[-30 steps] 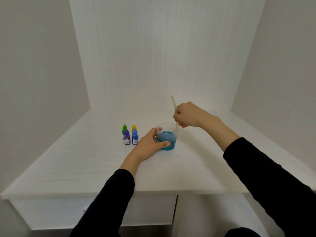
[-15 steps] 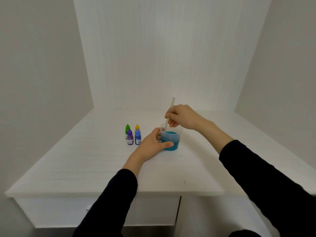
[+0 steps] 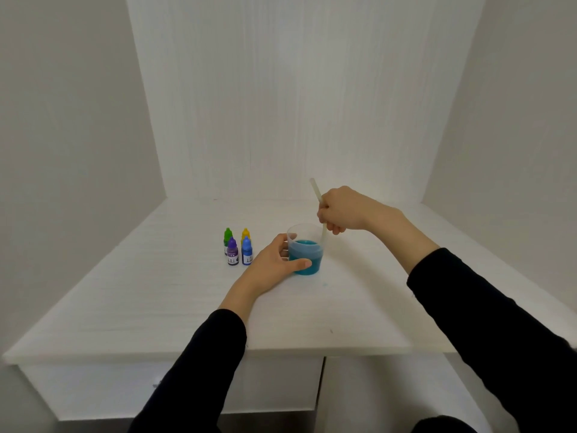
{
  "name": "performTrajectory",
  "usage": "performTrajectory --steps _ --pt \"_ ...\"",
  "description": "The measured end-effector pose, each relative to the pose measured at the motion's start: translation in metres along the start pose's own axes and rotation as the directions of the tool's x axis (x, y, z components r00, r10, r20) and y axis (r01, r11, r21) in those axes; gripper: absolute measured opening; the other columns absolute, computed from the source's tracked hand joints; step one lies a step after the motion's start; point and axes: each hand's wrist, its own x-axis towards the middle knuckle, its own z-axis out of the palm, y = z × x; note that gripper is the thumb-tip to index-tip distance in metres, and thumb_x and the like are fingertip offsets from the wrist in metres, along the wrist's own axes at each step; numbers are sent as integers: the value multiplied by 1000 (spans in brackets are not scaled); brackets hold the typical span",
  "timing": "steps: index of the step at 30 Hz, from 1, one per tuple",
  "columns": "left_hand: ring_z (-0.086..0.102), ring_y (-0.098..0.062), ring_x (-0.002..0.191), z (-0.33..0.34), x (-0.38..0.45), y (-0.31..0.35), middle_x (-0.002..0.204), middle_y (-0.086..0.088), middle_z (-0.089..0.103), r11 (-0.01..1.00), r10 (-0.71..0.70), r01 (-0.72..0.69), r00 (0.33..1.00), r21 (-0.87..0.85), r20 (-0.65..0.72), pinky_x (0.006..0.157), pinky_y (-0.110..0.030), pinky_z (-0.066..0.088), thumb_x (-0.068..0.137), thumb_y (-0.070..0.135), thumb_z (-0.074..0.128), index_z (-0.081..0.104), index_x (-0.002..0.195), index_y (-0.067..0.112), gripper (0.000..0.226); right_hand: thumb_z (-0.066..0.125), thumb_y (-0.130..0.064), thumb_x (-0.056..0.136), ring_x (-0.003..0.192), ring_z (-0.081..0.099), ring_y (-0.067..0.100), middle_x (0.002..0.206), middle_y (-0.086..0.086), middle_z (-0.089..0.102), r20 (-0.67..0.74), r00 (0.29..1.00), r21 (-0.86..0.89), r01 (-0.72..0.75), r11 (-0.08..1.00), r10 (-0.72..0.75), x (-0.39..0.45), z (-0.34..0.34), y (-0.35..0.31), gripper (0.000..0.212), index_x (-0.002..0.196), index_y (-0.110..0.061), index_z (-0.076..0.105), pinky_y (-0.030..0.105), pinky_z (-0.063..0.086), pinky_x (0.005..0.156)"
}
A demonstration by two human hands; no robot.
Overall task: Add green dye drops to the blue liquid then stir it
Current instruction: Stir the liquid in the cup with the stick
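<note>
A clear plastic cup [image 3: 307,256] of blue-green liquid stands on the white table [image 3: 156,301]. My left hand [image 3: 271,262] wraps around the cup's left side, thumb across the front. Above the cup's right rim, my right hand [image 3: 342,210] grips a pale stirring stick [image 3: 316,190]; the stick's lower end dips into the liquid at the right wall. The green dye bottle [image 3: 228,237] stands capped at the back left of a group of small bottles, left of the cup.
A yellow bottle [image 3: 245,234], a purple bottle [image 3: 232,252] and a blue bottle [image 3: 246,250] stand with the green one. A faint bluish spot [image 3: 324,284] marks the table in front of the cup. White walls close in the table on three sides.
My right hand has swung the stick from the cup's left side to its right side, its top now leaning left. My left hand keeps its hold on the cup.
</note>
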Motion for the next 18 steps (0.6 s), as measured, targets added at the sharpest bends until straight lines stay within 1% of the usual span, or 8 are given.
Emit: performTrajectory --steps 2,4,8,11,13,15,18 --pt "54 -11 115 0 -1 0 128 6 56 1000 6 -6 1000 3 -2 94 -26 47 78 33 76 38 137 27 70 47 -10 91 59 64 20 78 13 68 46 999 54 -1 999 -2 -2 -1 -8 21 92 3 64 24 55 60" --pt "54 -9 114 -1 -1 0 127 7 56 1000 12 -12 1000 1 -7 88 -20 46 78 33 77 38 137 27 71 48 -9 90 56 63 19 71 10 65 66 998 121 12 993 -20 -2 2 -14 19 88 2 64 21 53 55" --pt "55 -7 111 0 -2 1 123 9 57 1000 11 -11 1000 -3 -10 81 -16 45 77 34 77 40 134 29 68 49 -11 92 59 64 17 69 7 66 38 996 254 69 965 -82 3 12 -19 18 87 -2 64 19 53 57" --pt "56 -4 108 -1 -1 2 118 13 58 1000 1 -1 1000 1 -7 74 -14 45 77 35 77 42 124 33 59 48 -13 93 63 64 16 73 7 66 -22 994 331 110 937 -109 9 20 -18 20 93 -2 64 17 54 61" --pt "55 1 105 -1 -2 2 114 17 57 1000 -4 4 1000 -5 -6 71 -12 44 77 35 77 42 121 36 56 46 -14 95 67 65 18 79 9 67 -69 991 342 129 931 -112 12 25 -16 22 97 -2 65 17 54 63" --pt "55 4 103 -1 -2 2 113 19 57 1000 -4 4 1000 -10 -2 71 -11 44 78 34 77 41 121 37 56 44 -14 97 72 66 20 86 13 68 -118 987 309 142 940 -110 14 27 -12 23 101 -3 64 19 53 66" --pt "55 -2 108 0 -1 1 121 12 57 1000 2 -2 1000 -12 -6 79 -15 45 77 35 77 40 130 33 64 40 -14 98 74 64 19 88 11 65 -166 982 253 127 959 -87 14 27 -4 25 103 -3 62 17 51 64"
